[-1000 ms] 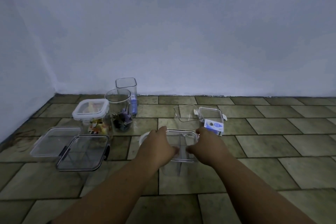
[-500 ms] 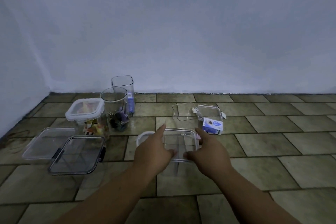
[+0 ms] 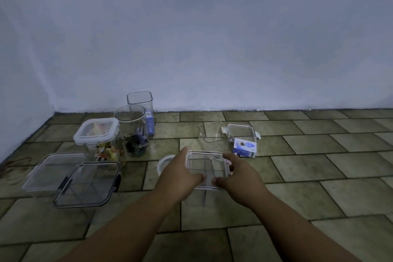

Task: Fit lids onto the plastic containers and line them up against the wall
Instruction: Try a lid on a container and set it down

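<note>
Both hands spread wider than a second ago: left hand and right hand lie open on the clear square lid between them, thumbs pressing its near edge, forefingers straight along its sides. Clear container stands under the palms. Risk: near-edge-only pressure leaves the far edge unseated or tips the container.
</note>
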